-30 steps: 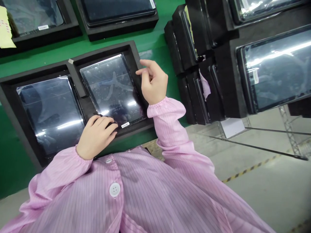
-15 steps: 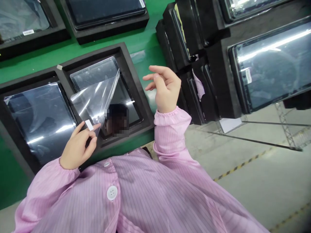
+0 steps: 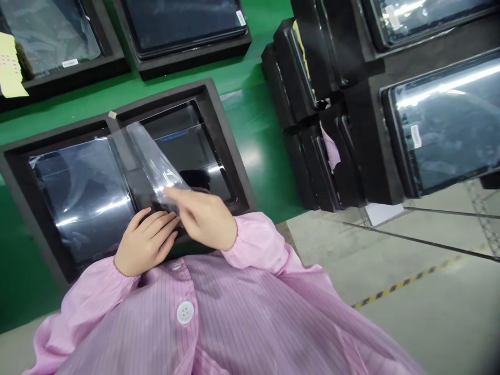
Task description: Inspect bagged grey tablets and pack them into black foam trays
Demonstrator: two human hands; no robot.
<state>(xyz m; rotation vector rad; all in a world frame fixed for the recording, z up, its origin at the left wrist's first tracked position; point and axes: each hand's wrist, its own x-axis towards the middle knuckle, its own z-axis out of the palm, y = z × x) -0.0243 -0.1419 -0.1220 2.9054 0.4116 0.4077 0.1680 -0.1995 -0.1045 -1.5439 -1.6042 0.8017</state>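
Observation:
A clear plastic film [image 3: 150, 151] stands lifted and folded over the left part of a dark glossy tablet screen [image 3: 199, 151]. The screen lies in the right recess of a black foam tray [image 3: 230, 135]. My right hand [image 3: 209, 219] is at the film's near end, its fingertips closed on it and slightly blurred. Just left of it, my left hand [image 3: 146, 242] has its fingers stretched out over the tray's near edge, by the film's lower end. A second tablet [image 3: 84, 192], with a shiny surface, fills the left recess.
Further trays with screens [image 3: 183, 26] line the back of the green table [image 3: 250, 146]. On the right, black foam trays [image 3: 351, 151] are stacked, with a labelled screen [image 3: 449, 120] on one. A yellow note [image 3: 10, 65] sits at far left.
My right hand has come down and left onto the film. My left hand's fingers have straightened, and the white tab no longer shows. The film has shifted left, baring more screen.

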